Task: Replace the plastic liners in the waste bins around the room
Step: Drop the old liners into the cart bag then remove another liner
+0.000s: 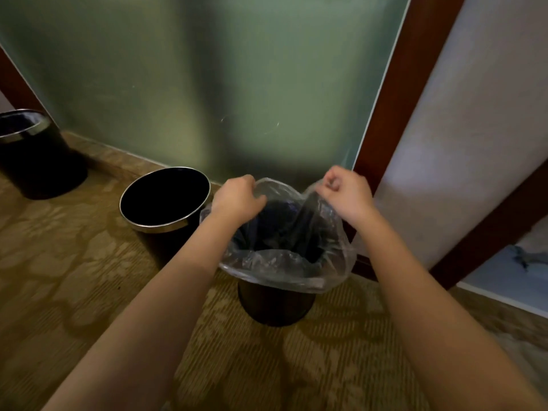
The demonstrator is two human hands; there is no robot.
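A: Where is the liner (281, 271)?

B: In the mouth of the nearest bin (275, 307), clear plastic. The near edge is folded out over the rim and hangs down the outside. The far edge is lifted above the rim.

A: Hands?

B: Both are on the far edge. The left hand (237, 197) has its fingers curled over the plastic at the far-left of the mouth and grips it. The right hand (344, 191) pinches the plastic between thumb and curled fingers at the far-right, slightly higher, with a flap drawn up under it. Both forearms are bare and reach in from the bottom of the view.

A: The bin itself?

B: Dark, round and upright on the carpet (89, 262). Only its lower body shows below the plastic. There is dark stuff inside the liner, but I cannot tell what.

A: Other bins?

B: A second bin (157, 228) stands just beside it on the left, dark inside, with its metal rim showing. A third bin (41, 167) is well apart at the far left, also metal-rimmed. It has a faint sheen inside the mouth, and I cannot tell whether that is a liner.

A: Surroundings?

B: The carpet is tan and patterned. A frosted green glass panel (207, 84) stands behind all three bins. A dark wood frame (394, 99) runs up to the right of the nearest bin.
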